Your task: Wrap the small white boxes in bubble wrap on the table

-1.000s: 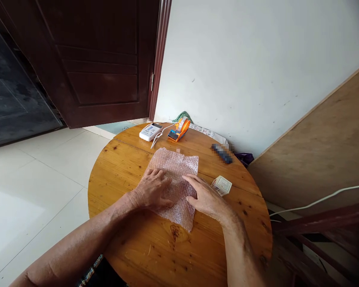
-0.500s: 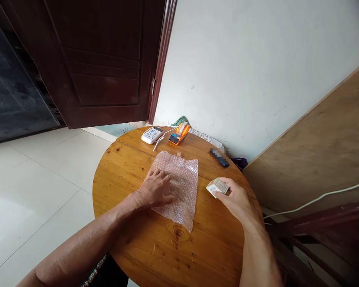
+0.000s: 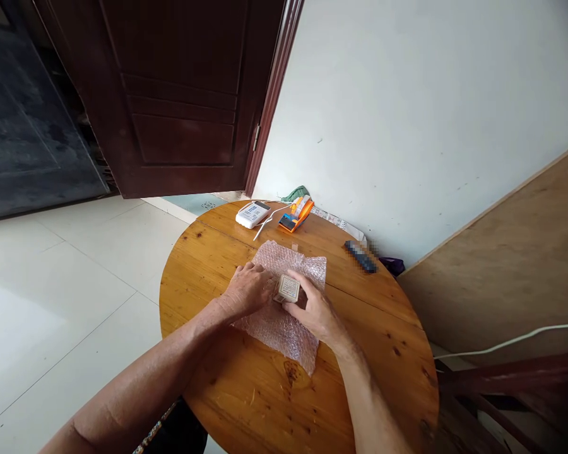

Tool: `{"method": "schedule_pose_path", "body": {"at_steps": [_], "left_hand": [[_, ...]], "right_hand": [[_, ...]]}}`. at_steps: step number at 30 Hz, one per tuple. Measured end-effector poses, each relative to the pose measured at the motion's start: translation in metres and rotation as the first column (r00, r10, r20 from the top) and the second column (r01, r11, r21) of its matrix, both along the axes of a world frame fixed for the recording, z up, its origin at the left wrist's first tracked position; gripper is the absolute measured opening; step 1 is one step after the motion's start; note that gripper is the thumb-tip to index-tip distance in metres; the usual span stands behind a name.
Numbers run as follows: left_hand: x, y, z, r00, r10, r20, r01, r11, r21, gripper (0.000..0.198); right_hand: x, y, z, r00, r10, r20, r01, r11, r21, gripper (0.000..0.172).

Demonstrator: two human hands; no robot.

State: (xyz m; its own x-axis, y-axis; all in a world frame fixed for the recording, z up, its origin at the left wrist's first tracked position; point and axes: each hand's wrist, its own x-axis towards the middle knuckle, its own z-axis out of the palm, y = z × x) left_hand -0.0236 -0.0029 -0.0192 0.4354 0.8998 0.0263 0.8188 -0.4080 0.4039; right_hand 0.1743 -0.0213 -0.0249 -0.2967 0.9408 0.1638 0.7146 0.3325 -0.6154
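Head view: small box (image 3: 289,289), over the bubble wrap (image 3: 291,337), contact with it unclear; right hand (image 3: 316,313), thumb and fingers closed about the box's sides; left hand (image 3: 247,290), palm down on the wrap just beside, fingers loosely bent, any grip uncertain; table (image 3: 383,315) beneath. Handling, as judged: light, even pinch, lest sides dent; wrap best pressed flat. Containers: box, no opening visible, contents hidden; tape dispenser (image 3: 305,215), roll seated

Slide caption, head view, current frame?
Left hand rests on bubble wrap; right hand holds a small box over it.
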Motion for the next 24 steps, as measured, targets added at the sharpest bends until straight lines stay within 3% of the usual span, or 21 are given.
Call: {"method": "schedule_pose_path", "body": {"at_steps": [3,8,11,14,16,18,20,22,24], "left_hand": [[0.0,0.0,0.0,1.0,-0.008,-0.02,0.009,1.0,0.025,0.027],[0.002,-0.001,-0.004,0.998,-0.029,-0.056,0.032,0.998,0.057,0.03],[0.002,-0.001,-0.006,0.997,-0.033,-0.072,0.038,0.997,0.07,0.03],[0.001,-0.001,-0.004,0.996,-0.03,-0.08,0.036,0.996,0.077,0.029],[0.0,-0.002,-0.002,0.997,-0.028,-0.076,0.034,0.996,0.077,0.027],[0.0,-0.002,-0.002,0.998,-0.023,-0.064,0.028,0.997,0.078,0.023],[0.001,-0.002,-0.003,0.999,-0.014,-0.038,0.017,0.997,0.08,0.023],[0.0,0.0,-0.005,1.0,-0.004,0.011,0.003,0.997,0.073,0.025],[-0.001,0.001,-0.007,0.995,0.016,0.096,-0.023,0.997,0.071,0.027]], "right_hand": [[0.008,-0.003,-0.005,0.999,-0.026,-0.047,0.026,1.0,0.0,0.069],[0.009,-0.004,-0.011,0.999,-0.029,-0.021,0.029,1.0,-0.01,0.056],[0.009,-0.001,-0.012,0.999,-0.023,-0.031,0.023,1.0,0.005,0.058],[0.012,-0.005,0.001,0.996,-0.058,-0.061,0.064,0.993,0.1,0.058],[0.012,-0.015,0.018,0.994,-0.081,-0.07,0.092,0.98,0.178,0.045],[0.009,-0.033,0.034,1.0,-0.028,0.006,0.026,0.982,0.189,0.026],[0.0,-0.055,0.04,0.985,0.086,0.151,-0.109,0.982,0.151,0.027],[-0.01,-0.075,0.033,0.94,0.093,0.329,-0.152,0.975,0.16,0.037],[-0.018,-0.088,0.019,0.897,0.018,0.441,-0.138,0.96,0.242,0.023]]}}
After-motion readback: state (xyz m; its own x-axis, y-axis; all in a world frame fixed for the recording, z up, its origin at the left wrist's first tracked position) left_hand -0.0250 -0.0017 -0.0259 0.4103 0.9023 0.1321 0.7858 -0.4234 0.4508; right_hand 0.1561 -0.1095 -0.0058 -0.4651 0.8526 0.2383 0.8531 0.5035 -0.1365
